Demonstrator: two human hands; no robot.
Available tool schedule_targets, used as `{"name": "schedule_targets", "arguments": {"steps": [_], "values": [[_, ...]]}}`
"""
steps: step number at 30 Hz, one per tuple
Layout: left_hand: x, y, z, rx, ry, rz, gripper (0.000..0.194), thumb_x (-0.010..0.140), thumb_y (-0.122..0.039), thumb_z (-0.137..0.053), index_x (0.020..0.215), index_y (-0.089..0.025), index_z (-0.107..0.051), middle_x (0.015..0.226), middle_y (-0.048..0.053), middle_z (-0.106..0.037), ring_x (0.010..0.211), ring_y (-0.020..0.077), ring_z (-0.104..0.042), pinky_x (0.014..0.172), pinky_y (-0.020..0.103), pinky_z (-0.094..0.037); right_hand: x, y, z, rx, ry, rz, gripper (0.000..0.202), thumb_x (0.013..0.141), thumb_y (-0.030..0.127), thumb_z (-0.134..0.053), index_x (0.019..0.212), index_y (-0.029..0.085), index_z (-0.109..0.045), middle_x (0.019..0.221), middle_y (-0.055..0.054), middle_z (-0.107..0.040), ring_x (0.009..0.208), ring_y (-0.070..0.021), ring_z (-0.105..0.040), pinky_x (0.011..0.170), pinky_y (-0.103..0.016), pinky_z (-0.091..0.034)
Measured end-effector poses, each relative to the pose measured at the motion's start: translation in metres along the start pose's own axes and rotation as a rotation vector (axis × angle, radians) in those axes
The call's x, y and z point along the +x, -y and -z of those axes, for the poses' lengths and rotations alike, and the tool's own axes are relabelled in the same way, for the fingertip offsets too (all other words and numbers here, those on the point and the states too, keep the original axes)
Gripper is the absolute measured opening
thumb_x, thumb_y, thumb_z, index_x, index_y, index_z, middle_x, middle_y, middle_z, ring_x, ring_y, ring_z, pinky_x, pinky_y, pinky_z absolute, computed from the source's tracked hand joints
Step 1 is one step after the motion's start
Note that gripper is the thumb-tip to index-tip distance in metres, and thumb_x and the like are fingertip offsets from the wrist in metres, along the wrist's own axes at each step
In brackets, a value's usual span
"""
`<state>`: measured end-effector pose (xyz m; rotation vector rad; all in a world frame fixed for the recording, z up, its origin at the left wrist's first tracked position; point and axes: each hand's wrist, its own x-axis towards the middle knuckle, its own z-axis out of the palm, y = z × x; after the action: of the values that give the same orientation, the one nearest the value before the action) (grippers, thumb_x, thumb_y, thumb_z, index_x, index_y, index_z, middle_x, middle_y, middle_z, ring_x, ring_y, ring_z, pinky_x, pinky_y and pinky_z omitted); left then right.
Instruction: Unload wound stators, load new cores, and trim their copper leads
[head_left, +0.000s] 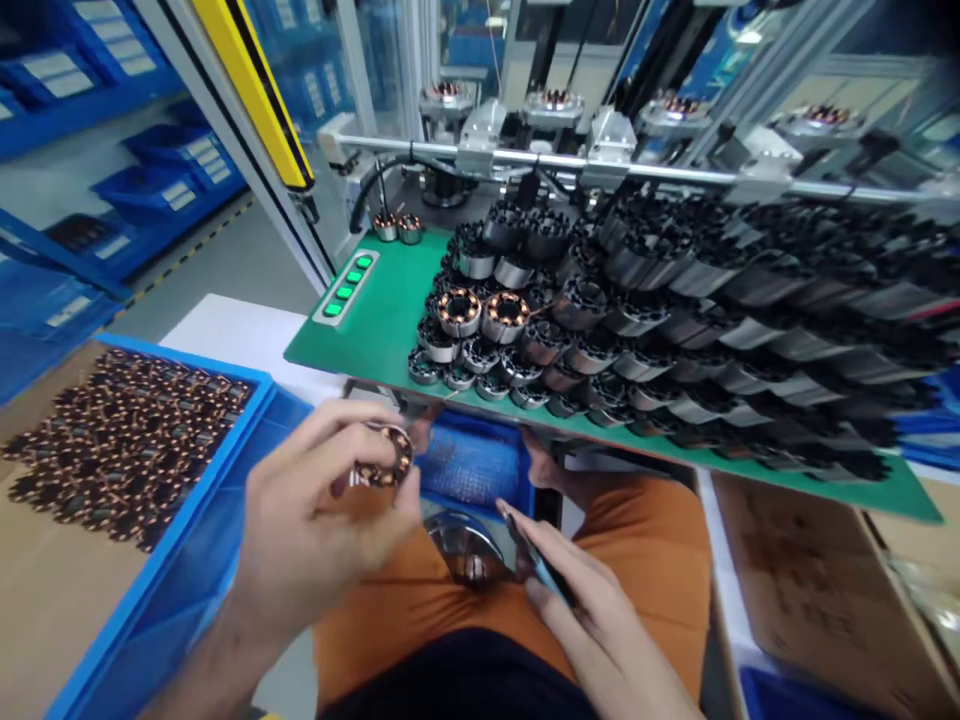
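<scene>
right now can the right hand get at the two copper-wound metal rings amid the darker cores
Probably yes: nothing seems to block the copper-wound rings from above, but the slim dark tool in the right hand may hinder grasping.

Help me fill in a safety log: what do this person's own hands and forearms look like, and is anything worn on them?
The left hand and right hand are both bare, without gloves. No sleeve covers the visible forearms, and I can make out no ring, watch or bracelet. Slight blur hides finer detail.
</scene>
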<state>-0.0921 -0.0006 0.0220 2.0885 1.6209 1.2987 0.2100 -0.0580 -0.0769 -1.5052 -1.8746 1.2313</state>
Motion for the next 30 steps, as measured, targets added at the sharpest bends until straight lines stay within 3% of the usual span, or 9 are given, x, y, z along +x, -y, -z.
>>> {"name": "schedule_targets", "arguments": {"steps": [3,6,12,20,25,30], "values": [[-0.019,-0.020,-0.014,-0.056,0.014,0.007,0.021,0.098,-0.013,-0.084,0.093,-0.026,-0.068,0.115,-0.003,-0.074,0.108,0.0107,-0.074,0.092,0.027,-0.056,0.006,0.031,0.009,-0.009,0.005,0.086,0.057,0.115,0.041,-0.059,0.171,0.045,-0.059,0.169,-0.004,-0.065,0.158,-0.0322,-0.062,0.123,-0.057,-0.057],[-0.023,-0.028,-0.024,-0.044,-0.012,-0.039,0.028,0.096,-0.025,-0.096,0.091,-0.025,-0.069,0.109,-0.003,-0.075,0.102,0.0105,-0.073,0.086,0.028,-0.057,0.008,0.047,0.014,0.013,-0.030,0.155,0.067,0.111,0.028,-0.061,0.173,0.053,-0.054,0.168,0.001,-0.067,0.157,-0.0302,-0.063,0.124,-0.058,-0.057],[-0.018,-0.037,-0.038,-0.064,-0.019,-0.072,0.030,0.096,-0.028,-0.099,0.088,-0.025,-0.070,0.104,-0.005,-0.073,0.094,0.0065,-0.074,0.078,0.024,-0.057,0.003,0.049,0.017,0.077,-0.040,0.146,0.072,0.111,0.022,-0.060,0.174,0.056,-0.051,0.170,0.005,-0.066,0.159,-0.0264,-0.061,0.130,-0.054,-0.053],[-0.022,-0.037,-0.048,-0.073,0.016,-0.063,0.030,0.098,-0.036,-0.097,0.089,-0.027,-0.070,0.106,-0.007,-0.075,0.095,0.0077,-0.076,0.082,0.027,-0.059,0.005,0.050,0.025,0.180,-0.011,0.170,0.076,0.108,0.014,-0.059,0.173,0.052,-0.054,0.169,0.005,-0.066,0.156,-0.0206,-0.062,0.128,-0.039,-0.053],[-0.025,-0.034,-0.047,-0.129,0.035,-0.047,0.033,0.092,-0.031,-0.102,0.088,-0.027,-0.070,0.106,-0.007,-0.074,0.094,0.0122,-0.078,0.091,0.032,-0.067,0.008,0.050,0.025,0.283,0.007,0.186,0.074,0.106,0.010,-0.058,0.169,0.048,-0.060,0.146,0.002,-0.077,0.124,-0.0164,-0.075,0.109,-0.029,-0.062],[-0.026,-0.033,-0.045,-0.143,0.045,-0.021,0.032,0.092,-0.032,-0.103,0.089,-0.026,-0.071,0.105,-0.008,-0.073,0.090,0.0105,-0.077,0.088,0.030,-0.067,0.012,0.053,0.023,0.334,-0.005,0.189,0.074,0.103,0.007,-0.058,0.164,0.048,-0.065,0.131,0.002,-0.080,0.095,-0.0129,-0.076,0.091,-0.025,-0.065]]}}
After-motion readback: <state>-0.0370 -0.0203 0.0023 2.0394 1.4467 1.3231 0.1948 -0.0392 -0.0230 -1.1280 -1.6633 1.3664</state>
